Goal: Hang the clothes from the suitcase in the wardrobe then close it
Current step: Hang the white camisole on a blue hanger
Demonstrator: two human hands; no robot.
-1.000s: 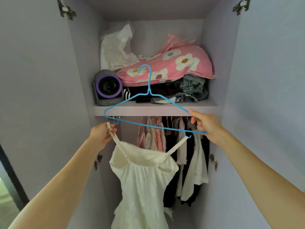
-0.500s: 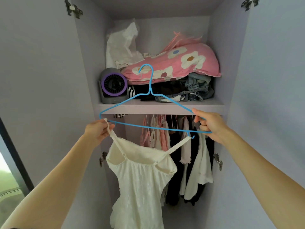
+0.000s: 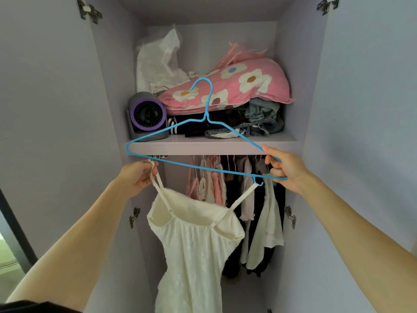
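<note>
A white strappy dress [image 3: 194, 240] hangs in front of the open wardrobe [image 3: 112, 91]. My right hand [image 3: 285, 169] grips the right end of a blue wire hanger [image 3: 209, 123], held up before the shelf. The dress's right strap is caught on the small hook under the hanger's bar. My left hand [image 3: 137, 177] pinches the left strap just under the hanger's left end. The suitcase is out of view.
Both wardrobe doors [image 3: 370, 109] stand open at left and right. The upper shelf [image 3: 212, 146] carries a grey and purple fan [image 3: 146, 117], a pink flowered cushion [image 3: 237, 86] and folded clothes. Several garments [image 3: 228, 181] hang from the rail below.
The hanger and dress have risen slightly and drifted left. My left hand has lifted the left strap closer to the hanger's left end. The view has tilted a little.
</note>
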